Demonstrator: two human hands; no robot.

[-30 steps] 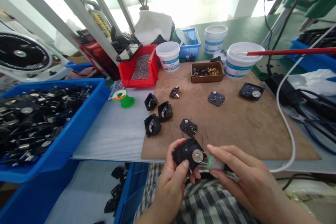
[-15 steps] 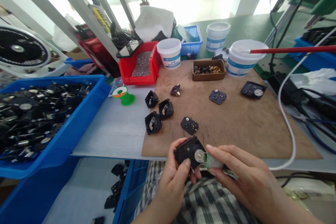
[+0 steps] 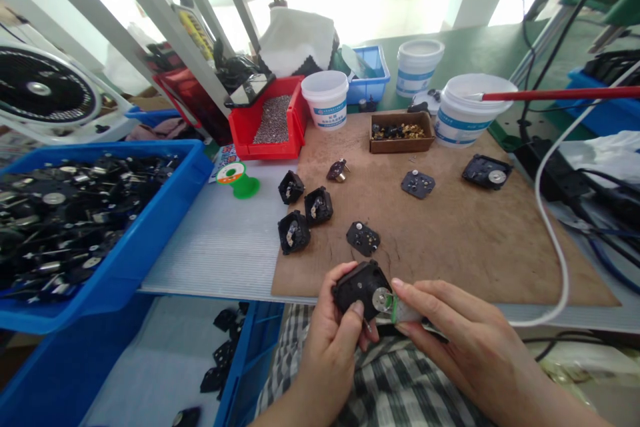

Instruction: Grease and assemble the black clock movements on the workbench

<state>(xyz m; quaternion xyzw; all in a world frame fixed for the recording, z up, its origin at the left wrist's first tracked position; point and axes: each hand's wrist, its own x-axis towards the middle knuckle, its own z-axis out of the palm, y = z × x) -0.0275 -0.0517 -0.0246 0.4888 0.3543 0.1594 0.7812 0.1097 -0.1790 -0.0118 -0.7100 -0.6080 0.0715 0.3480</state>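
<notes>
My left hand (image 3: 333, 333) grips a small black plastic module (image 3: 357, 288) with a round silver disc (image 3: 381, 298) on its face, held just in front of the bench edge above my lap. My right hand (image 3: 453, 340) pinches a white tool with a green band (image 3: 403, 311), whose tip touches the module beside the disc. A white cable (image 3: 553, 240) runs from the tool to the right. On the brown board (image 3: 460, 233) lie three black cube-shaped parts (image 3: 305, 213) and a flat black plate (image 3: 363, 238) close to my hands.
A blue crate (image 3: 145, 233) full of black modules stands at the left. A red bin of small parts (image 3: 273, 123), white tubs (image 3: 325, 100), a cardboard tray (image 3: 401, 132) and a green solder spool (image 3: 240, 179) stand behind. More blue bins sit below the bench. Cables crowd the right.
The view has shifted slightly; my hands with the module and tool have stayed together in nearly the same pose, a little lower in the picture.
</notes>
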